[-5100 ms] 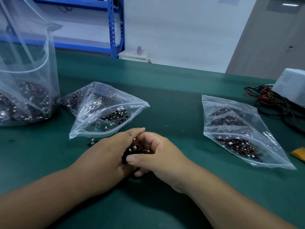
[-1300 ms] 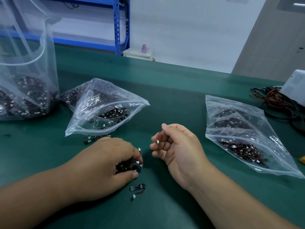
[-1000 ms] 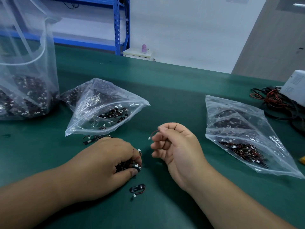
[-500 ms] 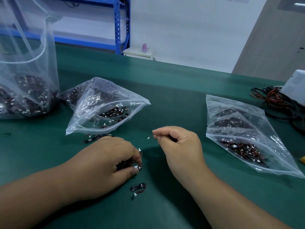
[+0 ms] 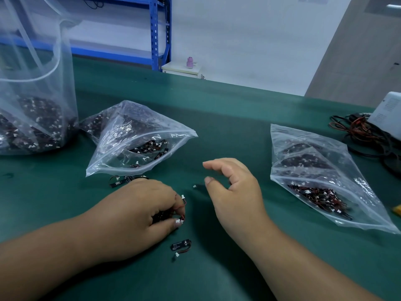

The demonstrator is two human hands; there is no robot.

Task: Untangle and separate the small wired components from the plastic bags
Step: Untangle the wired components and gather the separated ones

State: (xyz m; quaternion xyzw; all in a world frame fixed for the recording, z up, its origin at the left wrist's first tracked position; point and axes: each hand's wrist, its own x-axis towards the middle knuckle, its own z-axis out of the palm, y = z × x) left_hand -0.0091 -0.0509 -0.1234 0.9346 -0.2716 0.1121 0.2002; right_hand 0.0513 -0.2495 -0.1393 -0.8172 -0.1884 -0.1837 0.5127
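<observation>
My left hand (image 5: 141, 211) grips a tangled clump of small black wired components (image 5: 171, 213) against the green table, with red wires and white plugs sticking out by the fingertips. My right hand (image 5: 234, 192) hovers just to the right with loosely curved fingers and holds nothing. A small white-plugged component (image 5: 194, 186) lies by its thumb. One separated component (image 5: 180, 246) lies below my left thumb. A clear zip bag (image 5: 138, 140) of components lies beyond my left hand, with loose components (image 5: 121, 180) at its mouth. Another bag (image 5: 314, 174) lies to the right.
A tall clear bag (image 5: 32, 101) full of components stands at the far left. Coiled red and black cables (image 5: 364, 135) and a white box (image 5: 388, 114) sit at the right edge. A yellow object (image 5: 397, 210) peeks in at the right. Blue shelving (image 5: 159, 33) stands behind the table.
My right hand has let go of the single component it pinched; it now lies on the table by the thumb. The fingers have spread. My left hand keeps its grip on the clump.
</observation>
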